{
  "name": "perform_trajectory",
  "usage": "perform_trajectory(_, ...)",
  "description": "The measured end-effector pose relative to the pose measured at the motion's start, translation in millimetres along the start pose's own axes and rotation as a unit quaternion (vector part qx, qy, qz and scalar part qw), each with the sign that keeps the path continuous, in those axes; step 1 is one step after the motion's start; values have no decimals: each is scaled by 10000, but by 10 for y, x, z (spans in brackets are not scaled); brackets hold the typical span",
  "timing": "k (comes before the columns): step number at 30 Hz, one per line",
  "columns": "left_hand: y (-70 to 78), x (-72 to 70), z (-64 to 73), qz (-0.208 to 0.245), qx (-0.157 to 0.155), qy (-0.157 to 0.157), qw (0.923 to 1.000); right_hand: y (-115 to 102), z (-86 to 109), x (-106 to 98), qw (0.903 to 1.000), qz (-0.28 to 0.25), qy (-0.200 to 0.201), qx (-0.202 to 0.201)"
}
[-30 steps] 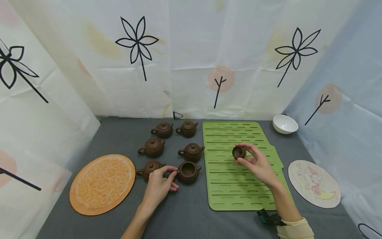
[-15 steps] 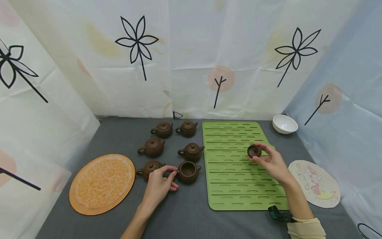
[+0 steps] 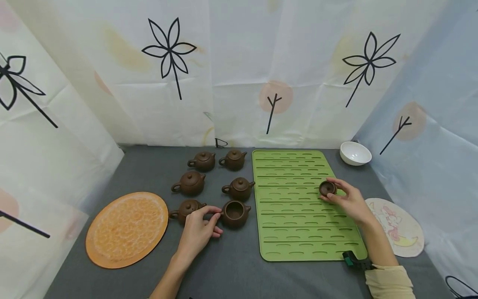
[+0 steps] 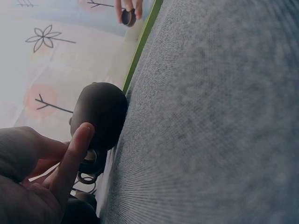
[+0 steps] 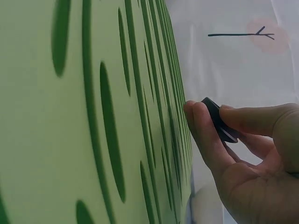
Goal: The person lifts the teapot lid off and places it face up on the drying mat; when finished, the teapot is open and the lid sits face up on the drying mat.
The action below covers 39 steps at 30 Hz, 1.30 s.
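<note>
A brown clay teapot [image 3: 235, 214] without its lid stands on the grey cloth, its round mouth facing up. My left hand [image 3: 199, 229] pinches that teapot's handle between thumb and fingers; in the left wrist view the dark teapot body [image 4: 101, 109] sits just past the fingertips. Over the right part of the green mat [image 3: 295, 224], my right hand [image 3: 347, 200] holds a small brown teapot lid [image 3: 327, 188] by its edge, hollow underside turned toward the head camera. The right wrist view shows the lid [image 5: 218, 119] tilted between thumb and fingers, close over the mat.
Several lidded brown teapots [image 3: 191, 183] stand in two columns left of the mat, one partly behind my left hand. An orange round placemat [image 3: 127, 228] lies at left. On the right are a white bowl [image 3: 355, 153] and a pale oval mat [image 3: 396, 228] with a cartoon print.
My right hand has carried the lid rightward across the green mat, its wrist now overlapping the pale oval mat. The left hand keeps its hold on the teapot handle.
</note>
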<state>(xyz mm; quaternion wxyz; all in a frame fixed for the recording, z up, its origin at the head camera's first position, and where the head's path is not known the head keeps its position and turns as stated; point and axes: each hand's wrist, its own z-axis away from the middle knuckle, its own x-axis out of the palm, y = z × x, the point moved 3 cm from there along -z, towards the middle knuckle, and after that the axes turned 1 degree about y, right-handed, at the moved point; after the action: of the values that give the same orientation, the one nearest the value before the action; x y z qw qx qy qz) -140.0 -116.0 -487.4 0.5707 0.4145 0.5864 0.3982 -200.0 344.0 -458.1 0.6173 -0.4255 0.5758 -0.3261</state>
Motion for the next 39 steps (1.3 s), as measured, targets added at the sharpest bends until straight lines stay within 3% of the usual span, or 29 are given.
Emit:
perform_trajectory(6, 13, -6, -9, -7, 28, 26, 10000, 75, -32, -56, 9995, 228, -85, 219)
perform_trajectory(18, 9, 8, -14, 10, 56, 30, 10000, 148, -49, -156, 9975, -108, -435, 547)
perform_trajectory(39, 28, -15, 3, -140, 34, -34, 9999, 141, -65, -130, 9945, 479, -617, 703)
